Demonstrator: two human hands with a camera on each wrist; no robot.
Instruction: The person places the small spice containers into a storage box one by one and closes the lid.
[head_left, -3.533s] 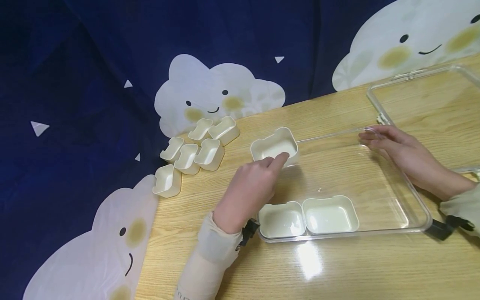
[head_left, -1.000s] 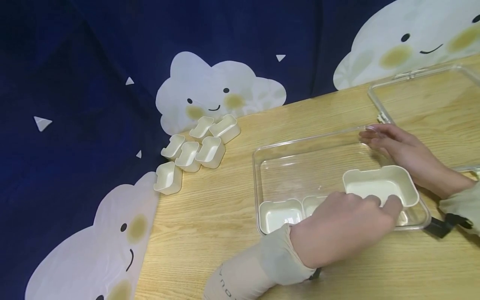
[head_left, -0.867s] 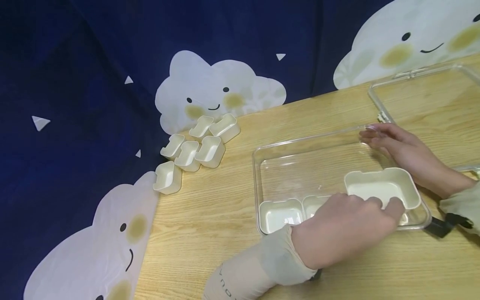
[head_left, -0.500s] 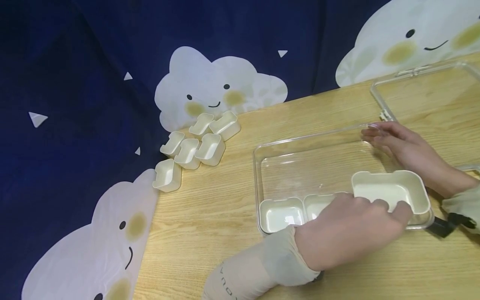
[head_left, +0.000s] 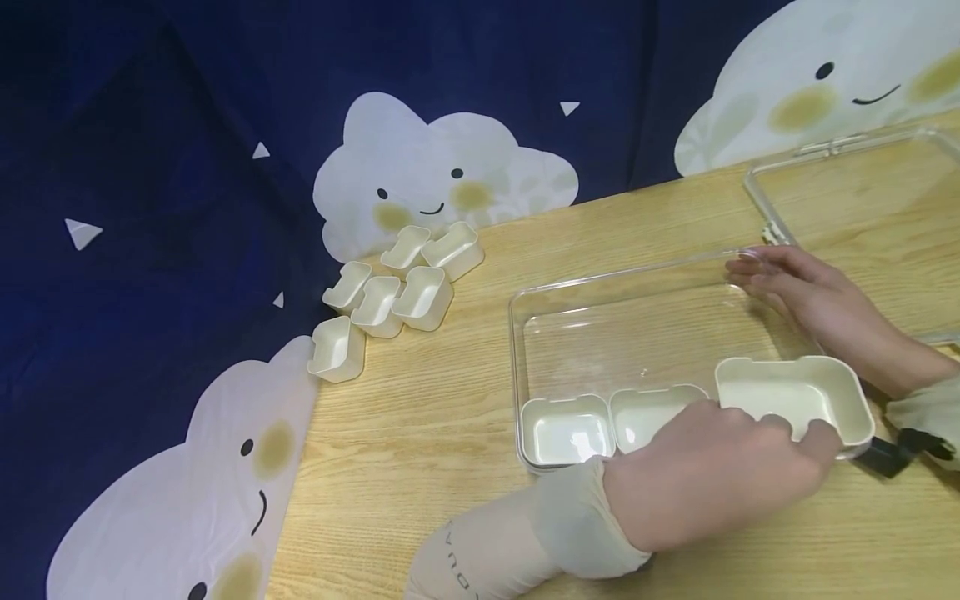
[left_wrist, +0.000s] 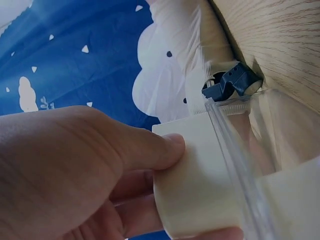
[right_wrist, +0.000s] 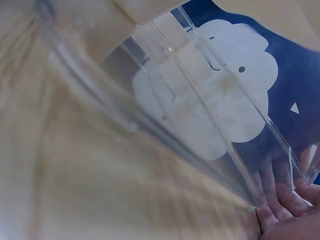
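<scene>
My left hand (head_left: 720,479) pinches the near wall of a cream plastic bin (head_left: 787,390) with a notched rim. In the left wrist view the thumb presses the outside of that bin (left_wrist: 195,185), beside the clear rim. The bin is at the near right corner of a clear plastic box (head_left: 622,333), tilted and overlapping its edge. Two similar bins stand along the box's near side: a left one (head_left: 567,429) and a middle one (head_left: 648,410), partly hidden by my hand. My right hand (head_left: 832,312) holds the box's far right corner; its fingers (right_wrist: 272,200) show through the plastic.
Several cream bins (head_left: 423,298) stand grouped at the table's far left. A clear lid (head_left: 768,208) with clips lies behind the box at right. The wooden table (head_left: 420,433) meets a dark blue cloth (head_left: 187,208) with printed clouds.
The left hand carried the cream bin from the box's far left corner to its near right corner, lately moving it slightly nearer and rightward. The right hand stayed at the box.
</scene>
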